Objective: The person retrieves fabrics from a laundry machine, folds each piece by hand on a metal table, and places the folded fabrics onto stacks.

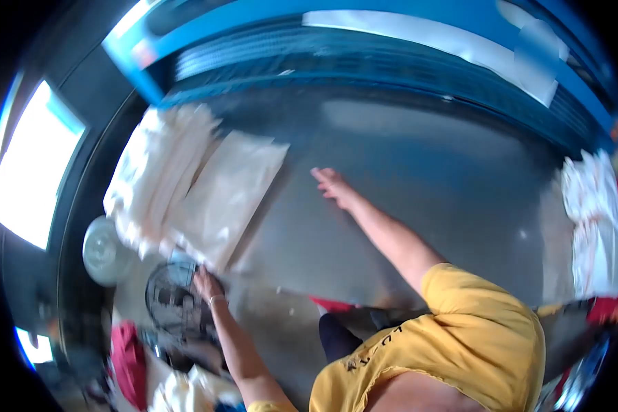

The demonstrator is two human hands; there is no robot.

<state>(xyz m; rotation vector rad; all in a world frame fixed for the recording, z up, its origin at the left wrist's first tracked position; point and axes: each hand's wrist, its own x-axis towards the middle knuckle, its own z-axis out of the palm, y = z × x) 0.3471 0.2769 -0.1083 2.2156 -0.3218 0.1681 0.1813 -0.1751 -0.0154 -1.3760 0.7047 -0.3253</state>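
Observation:
A grey table (pixel 405 226) spreads out before me. On its left part lies a pale, flat plastic sheet or bag (pixel 230 189), beside a thick pile of white bags (pixel 158 172). My left hand (pixel 207 283) is at the near corner of the flat sheet; its fingers look closed, but blur hides whether they pinch the sheet's edge. My right hand (pixel 332 185) is over the middle of the table, to the right of the sheet, with fingers spread and nothing in them.
A blue machine frame (pixel 364 65) runs along the far side. White folded bundles (pixel 592 226) stand at the right edge. A black fan-like wire cage (pixel 172 299) is at the lower left, near red cloth (pixel 128 364) and a round translucent object (pixel 105 250).

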